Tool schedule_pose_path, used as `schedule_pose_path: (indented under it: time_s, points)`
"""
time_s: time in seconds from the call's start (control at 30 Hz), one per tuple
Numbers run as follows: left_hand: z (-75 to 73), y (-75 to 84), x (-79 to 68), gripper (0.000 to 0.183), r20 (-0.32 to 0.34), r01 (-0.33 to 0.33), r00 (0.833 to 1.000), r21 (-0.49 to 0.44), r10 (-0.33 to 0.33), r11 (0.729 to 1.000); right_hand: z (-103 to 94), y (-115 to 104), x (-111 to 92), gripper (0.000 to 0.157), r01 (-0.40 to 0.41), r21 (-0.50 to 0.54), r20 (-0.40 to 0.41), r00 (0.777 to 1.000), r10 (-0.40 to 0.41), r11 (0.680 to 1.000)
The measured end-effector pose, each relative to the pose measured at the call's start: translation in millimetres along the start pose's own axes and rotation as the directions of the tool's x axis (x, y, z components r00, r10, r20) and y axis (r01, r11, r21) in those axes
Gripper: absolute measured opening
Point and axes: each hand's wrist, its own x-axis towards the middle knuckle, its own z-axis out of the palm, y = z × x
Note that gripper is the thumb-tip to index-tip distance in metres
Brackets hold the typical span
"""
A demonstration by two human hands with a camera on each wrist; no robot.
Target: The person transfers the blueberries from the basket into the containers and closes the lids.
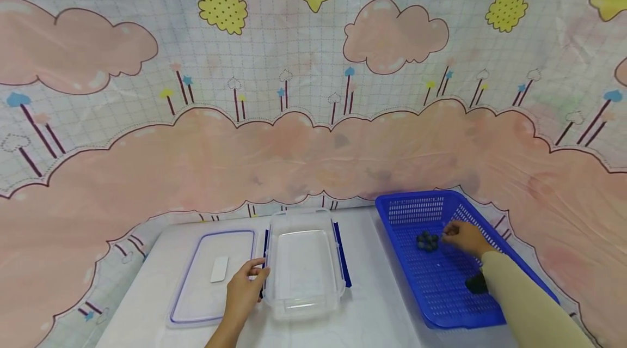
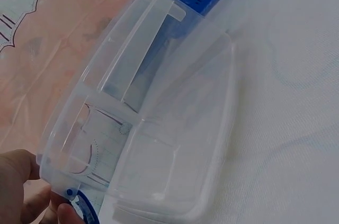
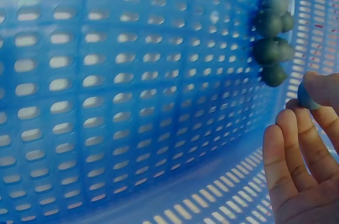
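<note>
On the white table we locate the blue basket at right and the clear container left of it. We note the left hand clamped on the container's left edge; the right hand, inside the basket beside the dark ball cluster, pinches one ball.

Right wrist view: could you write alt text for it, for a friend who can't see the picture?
A right hand pinches a small dark ball between thumb and fingers, over a blue basket full of slots. Near the fingertips, several similar balls lie bunched together in the basket.
</note>
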Motion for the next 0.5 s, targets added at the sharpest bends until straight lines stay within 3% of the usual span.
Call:
schedule_pose_path:
  time_s: [0.17,0.5]
  points:
    - [0.8,-0.9,-1.1,0.032,-0.004,-0.002,1.000,0.001,0.002,1.000,-0.4,-4,3,0.020,0.054,0.022,-0.004,0.999,-0.054,0.998]
    - [3.1,-1.2,-4.9,0.034,-0.009,0.003,1.000,0.000,-0.003,1.000,-4.4,-20,-1,0.026,0.049,0.126,0.009,0.999,-0.050,0.991]
